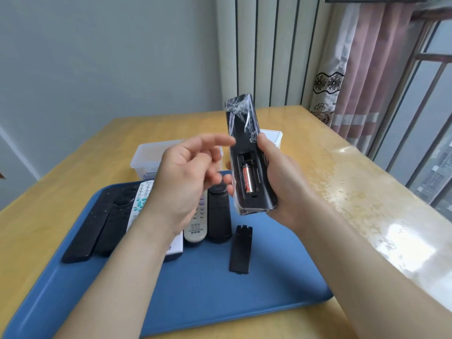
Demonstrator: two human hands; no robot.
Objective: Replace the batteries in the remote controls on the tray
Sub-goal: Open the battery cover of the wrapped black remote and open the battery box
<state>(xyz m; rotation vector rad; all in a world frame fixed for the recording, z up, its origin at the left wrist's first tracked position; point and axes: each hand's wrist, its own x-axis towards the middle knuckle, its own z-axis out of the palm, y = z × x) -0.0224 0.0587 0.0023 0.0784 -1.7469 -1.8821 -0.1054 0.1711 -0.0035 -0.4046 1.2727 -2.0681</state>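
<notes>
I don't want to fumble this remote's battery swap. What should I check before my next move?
1. Right hand grips remote: ok.
2. Compartment open, cover off and lying on tray: ok.
3. Left hand free to work: ok.
4. Both slots filled: not ok; one battery in, the slot beside it looks empty.
5. That battery old or new: cannot tell.
6. Spare batteries in bins: cannot tell.
</notes>
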